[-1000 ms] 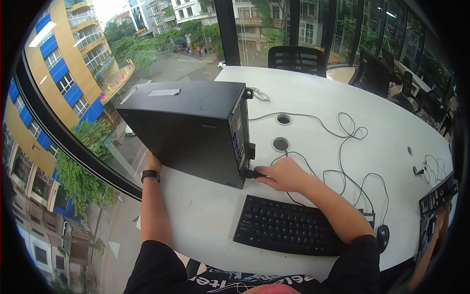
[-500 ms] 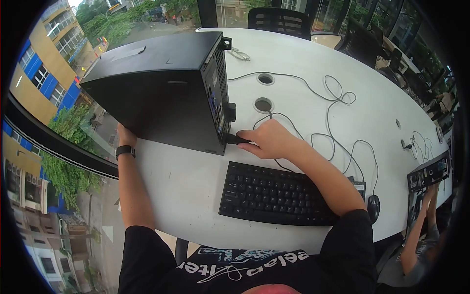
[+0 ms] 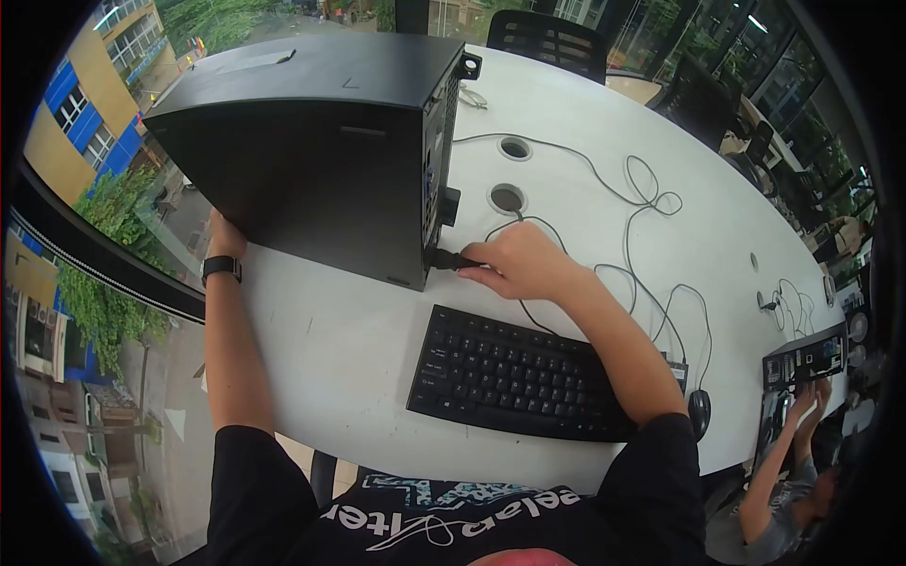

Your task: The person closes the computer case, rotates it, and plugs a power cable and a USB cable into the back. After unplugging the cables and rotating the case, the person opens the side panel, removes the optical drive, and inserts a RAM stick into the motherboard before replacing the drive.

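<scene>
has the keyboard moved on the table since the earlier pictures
No. Judged against the nearer round cable hole in the table, the keyboard shows no clear shift; the camera's view has moved.

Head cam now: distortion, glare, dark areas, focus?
Head view: fisheye bends the window frame and table edge, corners black; head view: bright streak upper right; head view: computer tower side dark, rear ports hard to read; head view: right hand and keyboard fairly sharp.

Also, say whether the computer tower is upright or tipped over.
Upright: the computer tower stands on a narrow side, broad panel rising from the table.
</scene>
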Demonstrator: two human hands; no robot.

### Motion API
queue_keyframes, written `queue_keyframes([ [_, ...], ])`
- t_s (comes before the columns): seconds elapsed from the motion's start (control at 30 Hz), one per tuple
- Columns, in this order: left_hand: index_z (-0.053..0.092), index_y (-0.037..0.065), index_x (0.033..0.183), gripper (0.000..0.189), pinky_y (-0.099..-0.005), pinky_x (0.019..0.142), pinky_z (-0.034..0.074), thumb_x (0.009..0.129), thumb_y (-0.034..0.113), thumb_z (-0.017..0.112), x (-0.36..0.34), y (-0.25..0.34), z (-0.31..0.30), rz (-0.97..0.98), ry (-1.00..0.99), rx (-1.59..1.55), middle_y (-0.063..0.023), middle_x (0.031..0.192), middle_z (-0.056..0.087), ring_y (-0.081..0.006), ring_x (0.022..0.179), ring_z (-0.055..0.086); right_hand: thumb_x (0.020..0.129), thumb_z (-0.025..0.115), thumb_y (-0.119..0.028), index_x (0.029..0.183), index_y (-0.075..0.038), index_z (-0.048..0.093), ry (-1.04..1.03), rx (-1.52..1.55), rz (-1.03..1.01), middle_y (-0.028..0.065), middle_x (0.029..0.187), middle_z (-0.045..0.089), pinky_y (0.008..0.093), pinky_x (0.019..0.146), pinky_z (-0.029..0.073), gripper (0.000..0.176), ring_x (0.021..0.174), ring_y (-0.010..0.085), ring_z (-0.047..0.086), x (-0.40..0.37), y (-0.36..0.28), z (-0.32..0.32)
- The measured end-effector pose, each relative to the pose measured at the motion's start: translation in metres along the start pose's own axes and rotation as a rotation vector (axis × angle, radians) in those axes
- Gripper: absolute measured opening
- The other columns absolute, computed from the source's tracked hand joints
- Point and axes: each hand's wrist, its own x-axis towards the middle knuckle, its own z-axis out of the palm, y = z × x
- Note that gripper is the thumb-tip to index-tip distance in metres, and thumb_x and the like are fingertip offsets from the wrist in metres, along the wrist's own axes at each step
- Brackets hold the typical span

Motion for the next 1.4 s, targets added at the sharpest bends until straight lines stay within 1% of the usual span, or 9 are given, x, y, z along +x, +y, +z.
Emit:
queue_keyframes([
  [0.13,0.052,0.004,0.139,0.053,-0.0407,0.105,0.047,0.103,0.041,0.045,-0.003,0.004,0.007,0.004,0.056,0.024,-0.0077,0.135,0.06,-0.0245,0.122,0.058,0.092,0.068,-0.031,0.087,-0.008,0.071,-0.067,0.015,0.041,0.0102,0.051,0.052,0.0425,0.05,0.041,0.024,0.05,0.034,0.056,-0.012,-0.002,-0.015],
  [0.23,0.052,0.004,0.14,0.053,-0.0406,0.104,0.047,0.103,0.042,0.045,0.006,-0.005,-0.006,0.007,0.044,0.027,-0.0073,0.135,0.06,-0.0244,0.122,0.058,0.089,0.071,-0.025,0.09,-0.007,0.071,-0.177,-0.037,0.075,0.0081,0.057,0.056,0.0418,0.06,0.045,0.017,0.062,0.0303,0.06,-0.023,0.007,-0.02],
  [0.3,0.052,0.004,0.14,0.053,-0.0407,0.104,0.047,0.103,0.042,0.045,0.008,-0.009,-0.014,0.017,0.011,0.031,-0.007,0.134,0.06,-0.0244,0.122,0.058,0.086,0.073,-0.017,0.094,-0.008,0.07,0.136,0.023,-0.045,0.0042,0.064,0.06,0.0409,0.075,0.045,0.013,0.08,0.0254,0.063,-0.018,0.024,-0.027],
  [0.33,0.052,0.004,0.14,0.053,-0.0409,0.104,0.047,0.103,0.042,0.045,0.008,-0.007,-0.014,0.009,0.009,0.022,-0.0068,0.134,0.06,-0.0242,0.122,0.058,0.086,0.073,-0.017,0.094,-0.008,0.07,0.132,0.022,-0.04,0.0042,0.064,0.06,0.0409,0.075,0.045,0.013,0.08,0.0254,0.063,-0.018,0.027,-0.028],
  [0.47,0.052,0.004,0.139,0.052,-0.0411,0.103,0.047,0.103,0.041,0.046,0.01,-0.006,-0.014,0.006,0.038,0.013,-0.0066,0.134,0.06,-0.0239,0.121,0.059,0.078,0.076,-0.007,0.103,-0.007,0.072,0.346,-0.003,0.01,0.0082,0.105,0.06,0.0422,0.096,0.044,0.025,0.104,0.0271,0.057,-0.016,0.033,-0.016],
  [0.67,0.056,0.002,0.133,0.048,-0.0394,0.103,0.047,0.104,0.038,0.044,0.012,-0.006,-0.016,0.031,0.021,0.032,-0.0079,0.131,0.062,-0.0241,0.119,0.059,0.079,0.071,-0.002,0.11,-0.012,0.073,0.189,0.007,0.189,0.0082,0.114,0.059,0.0435,0.097,0.045,0.032,0.107,0.03,0.056,-0.016,0.039,0.007],
  [1.1,0.052,0.004,0.14,0.05,-0.0394,0.099,0.05,0.104,0.039,0.047,0.009,-0.001,-0.017,0.029,-0.043,0.07,-0.0061,0.133,0.06,-0.0231,0.12,0.06,0.075,0.057,0.005,0.12,-0.008,0.069,0.125,0.129,0.165,0.0134,0.128,0.06,0.0439,0.105,0.042,0.048,0.119,0.036,0.053,-0.026,0.046,0.007],
  [1.3,0.051,0.004,0.14,0.05,-0.0403,0.101,0.049,0.104,0.038,0.046,0.01,-0.001,-0.015,0.018,0.007,0.064,-0.0066,0.134,0.06,-0.0238,0.121,0.059,0.076,0.056,-0.001,0.121,-0.007,0.068,0.015,0.155,0.187,0.0136,0.127,0.061,0.0436,0.111,0.036,0.047,0.117,0.0313,0.056,-0.027,0.049,-0.007],
  [1.4,0.05,0.004,0.14,0.051,-0.0412,0.103,0.049,0.104,0.039,0.046,0.013,-0.004,-0.024,-0.008,-0.055,0.008,-0.0074,0.135,0.059,-0.0246,0.122,0.059,0.079,0.06,-0.01,0.122,-0.007,0.067,0.127,0.224,0.167,0.0136,0.126,0.062,0.0432,0.112,0.036,0.044,0.117,0.0311,0.057,-0.029,0.048,-0.005],
])
